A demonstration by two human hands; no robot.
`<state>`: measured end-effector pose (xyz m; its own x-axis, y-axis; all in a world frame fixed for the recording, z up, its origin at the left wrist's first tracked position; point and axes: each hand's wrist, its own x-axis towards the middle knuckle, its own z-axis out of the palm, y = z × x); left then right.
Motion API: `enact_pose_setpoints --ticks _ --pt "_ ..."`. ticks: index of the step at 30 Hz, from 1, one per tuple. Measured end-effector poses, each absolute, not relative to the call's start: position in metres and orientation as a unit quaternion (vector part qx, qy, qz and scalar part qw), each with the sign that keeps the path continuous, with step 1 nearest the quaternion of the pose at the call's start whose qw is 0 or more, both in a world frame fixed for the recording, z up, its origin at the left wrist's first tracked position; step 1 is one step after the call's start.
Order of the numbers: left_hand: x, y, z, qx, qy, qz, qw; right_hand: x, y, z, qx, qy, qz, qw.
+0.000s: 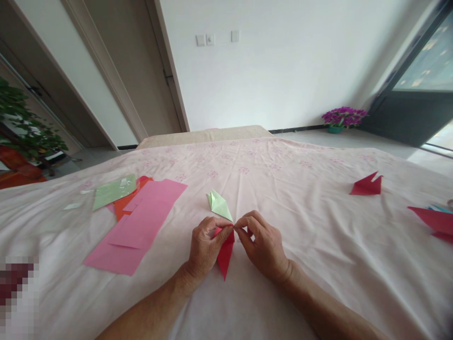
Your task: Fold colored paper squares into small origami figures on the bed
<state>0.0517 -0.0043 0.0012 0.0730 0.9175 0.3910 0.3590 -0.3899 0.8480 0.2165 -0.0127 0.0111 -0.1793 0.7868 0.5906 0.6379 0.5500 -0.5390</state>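
Sheets (148,222) lie left on the cloth (300,245), folded pieces (368,185) right; beyond it, flowers (345,116) stand right on the floor (311,137).

A plain white wall (283,61) with three switch plates (210,39) meets a grey floor (311,137) along a dark baseboard (300,128). Brown doors (130,66) stand at left, near a leafy green plant (24,127). Purple flowers (345,115) sit by the dark-framed glass door (406,108), where daylight enters.
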Motion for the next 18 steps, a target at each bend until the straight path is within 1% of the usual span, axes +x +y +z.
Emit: enact_pose_setpoints --ticks 12,18 --pt "0.0514 -0.0049 0.0023 0.668 0.479 0.488 0.294 0.2143 -0.013 0.0107 -0.478 -0.755 0.108 0.436" --pt "0.0528 -0.0072 0.0075 0.66 0.486 0.486 0.305 0.2132 -0.0143 0.0092 -0.474 -0.74 0.13 0.458"
